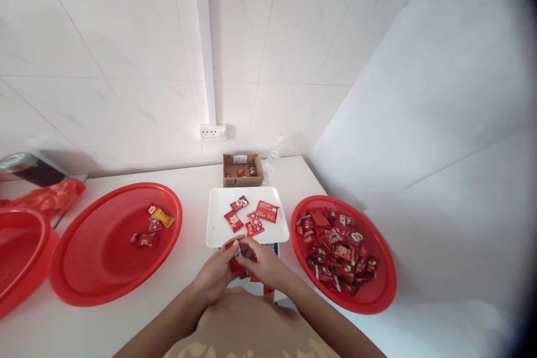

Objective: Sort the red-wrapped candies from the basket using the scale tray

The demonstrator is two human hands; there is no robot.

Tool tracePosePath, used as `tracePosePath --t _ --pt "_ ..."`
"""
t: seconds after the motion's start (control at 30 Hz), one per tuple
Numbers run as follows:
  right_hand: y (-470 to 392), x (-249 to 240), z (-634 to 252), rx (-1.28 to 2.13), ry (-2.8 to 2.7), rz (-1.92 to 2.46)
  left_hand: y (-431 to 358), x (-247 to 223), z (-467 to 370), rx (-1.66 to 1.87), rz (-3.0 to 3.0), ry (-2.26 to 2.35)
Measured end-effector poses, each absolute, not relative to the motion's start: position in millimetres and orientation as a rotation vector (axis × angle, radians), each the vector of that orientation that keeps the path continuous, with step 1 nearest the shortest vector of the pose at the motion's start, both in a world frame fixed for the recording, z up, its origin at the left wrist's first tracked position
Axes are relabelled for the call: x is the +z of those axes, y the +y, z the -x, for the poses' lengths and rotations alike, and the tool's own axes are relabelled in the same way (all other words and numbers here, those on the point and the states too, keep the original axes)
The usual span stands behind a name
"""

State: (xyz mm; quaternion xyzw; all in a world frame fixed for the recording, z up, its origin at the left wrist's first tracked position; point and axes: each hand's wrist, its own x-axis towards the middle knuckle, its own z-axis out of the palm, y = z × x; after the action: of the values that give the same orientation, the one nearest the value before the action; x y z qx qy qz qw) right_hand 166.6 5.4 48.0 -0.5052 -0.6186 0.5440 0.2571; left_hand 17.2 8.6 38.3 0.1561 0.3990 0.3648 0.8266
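I see a red packet (237, 269) held between the person's two hands, just off the near edge of a white tray (215, 210). The left hand (218, 268) grasps it from one side and the right hand (264, 263) grasps it from the other, thumbs and fingers gathered over it (they cover so much that I can't tell whether it is one piece or several). On the tray I count at least four loose red wrapped sweets (234, 221), lying flat, and below its near edge I get a glimpse of a blue-edged panel (272, 246).

Behind the tray sits an open cardboard box (243, 182) with a few small packets inside, and just beside that a clear bottle (276, 151). To the right I have a red basket (390, 282) well heaped with similar packets. To the left, another basket (111, 251) holds only a handful, with one yellow packet (163, 217) among the red ones. All this rests on a white table (193, 201).
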Motion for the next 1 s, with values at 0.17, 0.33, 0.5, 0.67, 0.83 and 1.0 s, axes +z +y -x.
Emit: tracePosePath --t 0.17,0.33,0.5,0.67,0.83,1.0 --pt "10 57 -175 1.473 -1.37 1.483 16 41 -7 0.788 -0.231 1.01" --pt "13 64 -166 1.577 -1.244 1.302 10 46 -18 0.567 -0.206 0.737" --pt "13 65 -162 1.421 -1.462 1.384 8 51 -23 0.551 -0.157 0.672" --pt "12 67 -166 1.382 -1.533 1.398 11 55 -17 0.61 -0.085 0.678" --pt "8 77 -163 1.348 -1.593 1.392 12 56 -17 0.598 -0.069 0.664" --pt "4 85 -160 1.351 -1.668 1.321 10 50 -17 0.569 -0.016 0.603"
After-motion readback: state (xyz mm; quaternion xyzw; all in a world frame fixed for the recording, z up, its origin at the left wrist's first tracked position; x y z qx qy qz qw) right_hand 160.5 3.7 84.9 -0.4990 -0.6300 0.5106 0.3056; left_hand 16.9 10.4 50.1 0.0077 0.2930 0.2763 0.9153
